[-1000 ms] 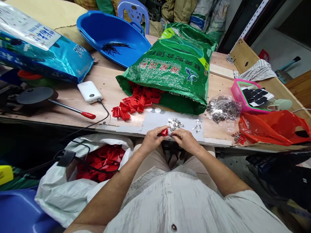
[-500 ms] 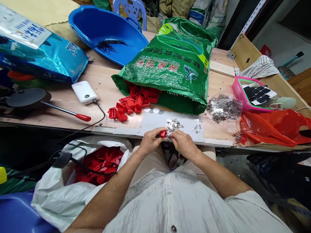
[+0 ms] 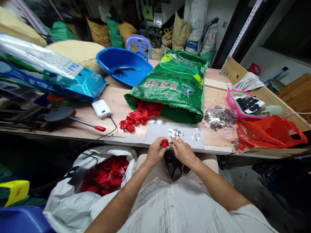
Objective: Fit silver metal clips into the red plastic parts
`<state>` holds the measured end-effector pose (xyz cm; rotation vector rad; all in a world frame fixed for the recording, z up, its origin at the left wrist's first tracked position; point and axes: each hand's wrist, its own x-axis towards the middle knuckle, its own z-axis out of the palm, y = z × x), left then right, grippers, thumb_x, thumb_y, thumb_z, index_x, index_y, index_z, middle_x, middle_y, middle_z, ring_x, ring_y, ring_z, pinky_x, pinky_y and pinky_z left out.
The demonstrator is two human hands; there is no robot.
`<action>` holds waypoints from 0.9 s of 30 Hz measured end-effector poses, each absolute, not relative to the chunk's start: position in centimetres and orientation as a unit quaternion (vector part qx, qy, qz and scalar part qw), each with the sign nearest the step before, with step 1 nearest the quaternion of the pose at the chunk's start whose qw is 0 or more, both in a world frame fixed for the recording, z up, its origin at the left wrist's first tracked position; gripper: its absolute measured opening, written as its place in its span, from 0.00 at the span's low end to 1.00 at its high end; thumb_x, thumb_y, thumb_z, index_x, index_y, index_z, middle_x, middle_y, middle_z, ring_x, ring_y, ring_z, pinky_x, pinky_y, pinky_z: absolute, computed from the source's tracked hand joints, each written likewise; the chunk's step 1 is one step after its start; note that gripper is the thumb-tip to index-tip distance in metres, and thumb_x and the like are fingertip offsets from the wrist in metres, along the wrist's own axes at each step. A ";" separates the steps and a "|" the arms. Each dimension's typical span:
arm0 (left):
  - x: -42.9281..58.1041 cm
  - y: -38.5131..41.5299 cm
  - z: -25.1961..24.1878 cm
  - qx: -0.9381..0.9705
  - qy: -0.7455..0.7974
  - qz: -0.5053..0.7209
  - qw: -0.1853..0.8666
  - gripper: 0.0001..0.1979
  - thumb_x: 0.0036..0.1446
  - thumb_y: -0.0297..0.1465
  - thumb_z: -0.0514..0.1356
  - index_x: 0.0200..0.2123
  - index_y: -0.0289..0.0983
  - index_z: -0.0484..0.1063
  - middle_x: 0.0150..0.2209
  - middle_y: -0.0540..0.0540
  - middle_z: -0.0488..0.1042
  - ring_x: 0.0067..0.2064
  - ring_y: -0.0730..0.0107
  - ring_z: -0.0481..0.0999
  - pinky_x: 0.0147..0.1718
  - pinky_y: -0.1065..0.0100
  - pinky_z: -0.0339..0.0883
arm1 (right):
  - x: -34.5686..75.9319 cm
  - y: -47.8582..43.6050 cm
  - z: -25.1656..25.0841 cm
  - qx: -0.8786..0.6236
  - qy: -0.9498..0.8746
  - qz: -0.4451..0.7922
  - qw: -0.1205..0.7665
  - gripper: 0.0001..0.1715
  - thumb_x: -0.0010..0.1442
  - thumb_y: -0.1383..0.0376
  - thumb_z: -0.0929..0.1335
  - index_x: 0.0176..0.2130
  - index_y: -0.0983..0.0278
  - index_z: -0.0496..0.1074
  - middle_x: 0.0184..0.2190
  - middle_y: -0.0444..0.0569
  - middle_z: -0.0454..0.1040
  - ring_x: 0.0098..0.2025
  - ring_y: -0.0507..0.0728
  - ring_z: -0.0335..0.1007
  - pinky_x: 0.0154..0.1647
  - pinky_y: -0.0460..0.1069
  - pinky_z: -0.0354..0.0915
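Between thumb and fingers, my left hand (image 3: 155,150) grips a small red plastic part (image 3: 164,143) just past the table's front edge. My right hand (image 3: 182,150) is pinched at that part's right side, on a small thin metal piece (image 3: 171,144) whose kind is too small to make out. Right beyond the hands, a pile of small silvery metal pieces (image 3: 176,133) lies on a grey sheet (image 3: 157,132). A few more metal bits (image 3: 196,134) are scattered to its right. Red plastic parts (image 3: 137,117) spill from the mouth of a green feed sack (image 3: 173,87).
A blue basin (image 3: 126,61) holds dark thin strips. At left are a white power bank (image 3: 101,108) and a red-tipped lever (image 3: 99,128). At right lie a clear bag of metal pieces (image 3: 220,118), a pink basket (image 3: 232,103) and a red plastic bag (image 3: 269,132). Below, a white sack (image 3: 70,200) contains red parts.
The camera view has tilted up, showing more of the room's back. Both hands stay together at the red part, with little visible change in their grip.
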<state>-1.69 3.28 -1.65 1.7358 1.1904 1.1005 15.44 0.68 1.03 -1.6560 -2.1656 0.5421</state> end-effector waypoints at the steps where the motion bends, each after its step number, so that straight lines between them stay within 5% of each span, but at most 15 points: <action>1: -1.8 2.9 -1.5 0.661 0.471 0.447 0.376 0.11 0.48 0.31 0.66 0.38 0.40 0.75 0.37 0.46 0.77 0.39 0.64 0.75 0.44 0.63 0.66 | 15.6 0.4 1.0 -0.578 -0.762 0.202 0.211 0.13 0.67 0.68 0.61 0.48 0.62 0.70 0.44 0.52 0.72 0.46 0.57 0.70 0.46 0.50 0.66; 6: -1.6 1.3 -0.3 0.485 0.454 0.536 0.521 0.14 0.51 0.35 0.67 0.40 0.38 0.72 0.36 0.48 0.76 0.37 0.69 0.74 0.42 0.67 0.66 | 16.2 -0.8 1.2 -0.513 -0.732 0.293 0.340 0.11 0.68 0.64 0.59 0.47 0.61 0.67 0.42 0.50 0.73 0.44 0.56 0.70 0.47 0.52 0.65; 10: -0.6 0.1 0.9 0.306 0.378 0.574 0.659 0.14 0.48 0.36 0.69 0.30 0.36 0.69 0.33 0.48 0.76 0.37 0.70 0.77 0.42 0.68 0.66 | 16.4 -1.9 1.6 -0.481 -0.714 0.385 0.333 0.20 0.70 0.59 0.56 0.58 0.60 0.60 0.27 0.42 0.72 0.30 0.54 0.70 0.37 0.49 0.65; 14: 0.4 -1.2 1.1 0.183 0.293 0.553 0.758 0.15 0.48 0.34 0.70 0.27 0.35 0.66 0.29 0.47 0.77 0.33 0.70 0.78 0.39 0.69 0.67 | 16.6 -2.6 1.7 -0.478 -0.729 0.388 0.298 0.28 0.69 0.54 0.56 0.65 0.60 0.56 0.23 0.41 0.70 0.26 0.54 0.68 0.32 0.47 0.65; 27: 1.2 -2.1 -1.0 0.023 0.209 0.577 0.789 0.08 0.53 0.31 0.66 0.30 0.31 0.73 0.31 0.39 0.79 0.34 0.58 0.81 0.46 0.57 0.67 | 17.7 -1.4 -1.4 -0.533 -0.735 0.336 0.250 0.32 0.63 0.45 0.60 0.61 0.55 0.65 0.23 0.44 0.75 0.21 0.57 0.71 0.23 0.47 0.68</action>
